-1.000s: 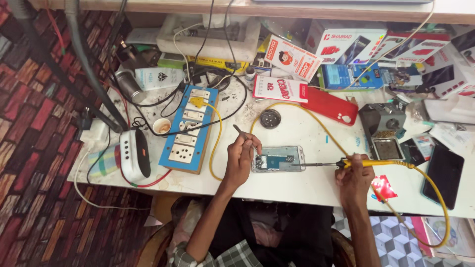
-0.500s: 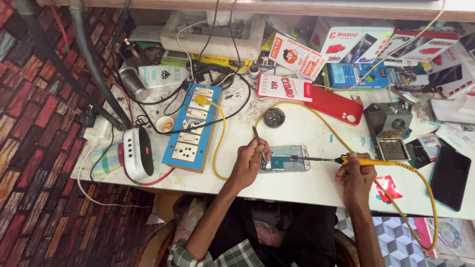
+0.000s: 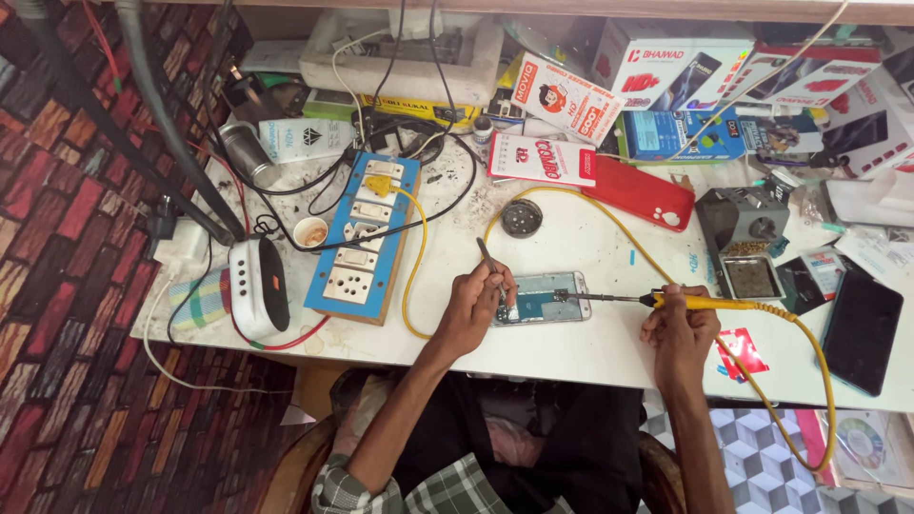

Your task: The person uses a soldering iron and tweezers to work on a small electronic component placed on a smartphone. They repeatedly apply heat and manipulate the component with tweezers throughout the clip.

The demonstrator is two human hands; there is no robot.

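Left hand [image 3: 469, 306] closed in pinch on thin metal tweezers [image 3: 488, 259], tips down at opened phone with exposed board [image 3: 540, 297], centre frame on white worktable [image 3: 571, 352]. Right hand [image 3: 680, 324] fisted around yellow-handled soldering iron [image 3: 666, 301], tip touching phone's right edge. Phone likely light, flat, fragile, best steadied by its edges; iron tip hot, hold handle only. Blue wooden socket board [image 3: 362, 238] left of centre; red phone case [image 3: 640, 194] upper right.
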